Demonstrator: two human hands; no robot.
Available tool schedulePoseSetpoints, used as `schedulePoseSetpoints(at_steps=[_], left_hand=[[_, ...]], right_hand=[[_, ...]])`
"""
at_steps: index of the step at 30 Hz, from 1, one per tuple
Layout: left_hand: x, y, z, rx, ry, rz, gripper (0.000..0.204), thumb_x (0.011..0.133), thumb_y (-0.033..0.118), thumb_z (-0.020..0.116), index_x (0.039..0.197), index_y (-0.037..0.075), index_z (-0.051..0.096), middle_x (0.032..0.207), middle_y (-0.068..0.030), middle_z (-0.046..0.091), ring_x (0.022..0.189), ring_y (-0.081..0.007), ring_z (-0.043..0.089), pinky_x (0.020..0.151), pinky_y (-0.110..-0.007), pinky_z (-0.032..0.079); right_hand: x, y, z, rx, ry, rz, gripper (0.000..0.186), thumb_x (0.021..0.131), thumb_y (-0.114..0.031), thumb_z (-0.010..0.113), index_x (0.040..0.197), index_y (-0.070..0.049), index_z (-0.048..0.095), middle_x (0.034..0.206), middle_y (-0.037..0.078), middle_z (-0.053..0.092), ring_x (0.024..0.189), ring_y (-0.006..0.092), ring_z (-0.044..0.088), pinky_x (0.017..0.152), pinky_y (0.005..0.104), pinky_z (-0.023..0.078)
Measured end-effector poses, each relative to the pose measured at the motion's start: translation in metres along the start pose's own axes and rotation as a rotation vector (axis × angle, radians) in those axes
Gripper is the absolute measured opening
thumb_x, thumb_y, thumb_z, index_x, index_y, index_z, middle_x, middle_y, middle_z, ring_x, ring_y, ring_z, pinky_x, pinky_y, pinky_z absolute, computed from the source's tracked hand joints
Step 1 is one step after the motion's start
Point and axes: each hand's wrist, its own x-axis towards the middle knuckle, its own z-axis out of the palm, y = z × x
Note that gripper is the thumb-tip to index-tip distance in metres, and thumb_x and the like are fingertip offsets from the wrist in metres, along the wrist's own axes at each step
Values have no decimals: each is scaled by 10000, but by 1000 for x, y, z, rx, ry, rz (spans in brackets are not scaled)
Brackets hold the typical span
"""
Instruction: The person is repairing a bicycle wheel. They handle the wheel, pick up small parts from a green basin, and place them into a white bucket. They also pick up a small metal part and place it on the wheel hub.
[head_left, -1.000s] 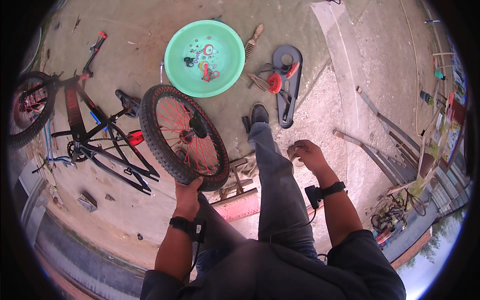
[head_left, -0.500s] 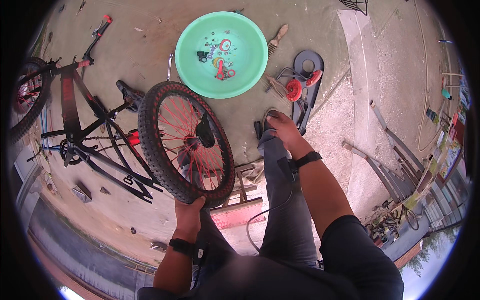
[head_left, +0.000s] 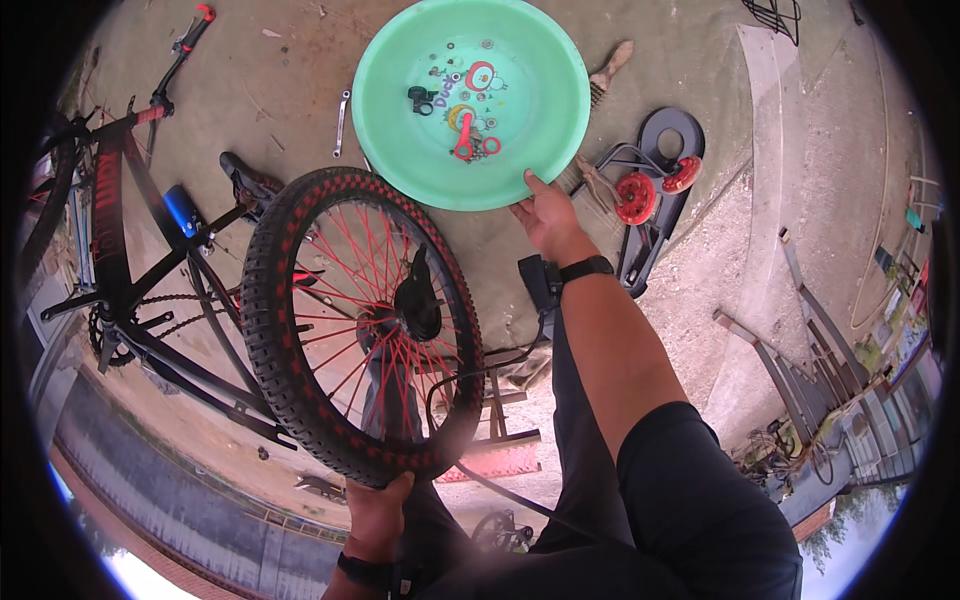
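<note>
The left hand (head_left: 378, 515) grips the bicycle wheel (head_left: 378, 320) at its six o'clock, the thumb lying along the near side of the black-and-red tyre. Its other fingers are mostly hidden under the tread, so it is hard to tell exactly how they lie. The wheel stands tilted, directly above these fingers at twelve o'clock, with red spokes and a black hub cover (head_left: 418, 300).

The right hand (head_left: 548, 215) is at the five o'clock edge of the green basin (head_left: 540, 90), pinching its rim with the thumb over the lip and the other fingers against the outer side. From that hand the wheel lies toward eight o'clock, well apart from its fingers; the tyre's top is just beside the basin.

In the basin are a black part (head_left: 420, 99), a red lever (head_left: 463, 138) and scattered small pieces. A spanner (head_left: 342, 123) lies near the basin's nine o'clock, a wooden-handled brush (head_left: 611, 67) near its two o'clock, and a dark grey frame (head_left: 668, 212) with red wheels (head_left: 636, 198) toward four. The black bicycle frame (head_left: 108, 215) is toward the wheel's ten o'clock.
</note>
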Motion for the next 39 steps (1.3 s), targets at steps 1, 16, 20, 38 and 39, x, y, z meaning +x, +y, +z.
schedulePoseSetpoints(at_steps=[1,16,20,38,39], left_hand=[[0,0,-1,27,-5,2,311,748,-120,633,1018,33,657,954,-14,657,884,-131,625,840,-290,501],[-6,4,10,-41,-18,65,336,771,-121,619,1072,24,642,980,-6,633,882,-125,602,840,-290,494],[-5,4,12,-85,-11,102,346,746,-119,666,1065,15,648,980,-25,661,895,-153,635,847,-304,506],[6,-11,-1,-137,-56,45,566,750,-140,641,1282,13,521,1157,-53,601,1050,-185,599,962,-322,472],[7,-13,-1,-132,-55,48,560,750,-135,644,1276,14,522,1155,-51,600,1046,-183,598,961,-321,471]], right_hand=[[1,-1,2,20,20,6,407,1014,-233,610,1365,-83,469,1376,74,561,1235,251,557,1090,465,423],[-37,-23,12,36,-181,57,296,934,-114,604,1226,-69,586,1164,70,690,1028,212,678,952,401,540],[-60,-26,9,104,-201,29,291,932,-120,606,1219,-77,596,1156,60,695,1031,212,675,945,413,533],[-171,-62,-2,248,-352,-89,402,913,-89,610,1310,-65,550,1255,80,657,1132,228,652,974,428,541],[-175,-63,-2,250,-357,-97,405,913,-89,611,1313,-66,549,1257,80,656,1132,229,653,971,427,543]])
